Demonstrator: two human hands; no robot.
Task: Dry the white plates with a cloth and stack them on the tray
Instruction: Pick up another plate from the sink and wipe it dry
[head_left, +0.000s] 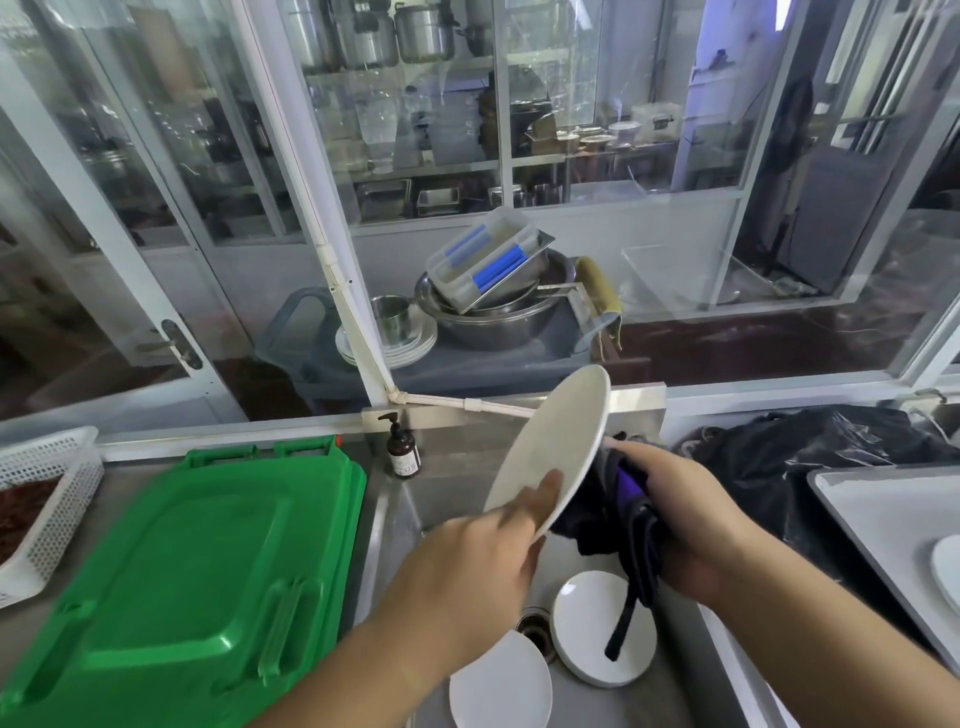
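Note:
My left hand (483, 556) grips the lower rim of a white plate (556, 441) and holds it tilted on edge above the sink (395, 525). A dark cloth (618, 519) with a purple patch is bunched in my right hand (680, 514) and pressed against the plate's hidden far side; a strip of it hangs down. Two more white plates lie in the sink basin: a round one (587, 629) and another (501, 686) nearer me. The grey tray (878, 514) sits at the right edge, with one white plate (946, 571) partly in view on it.
A green plastic lid (182, 571) covers the counter to the left of the sink. A white mesh basket (47, 493) stands at far left. A brown pump bottle (402, 449) stands behind the sink. A black plastic bag (810, 452) lies behind the tray. Glass panes rise beyond the counter.

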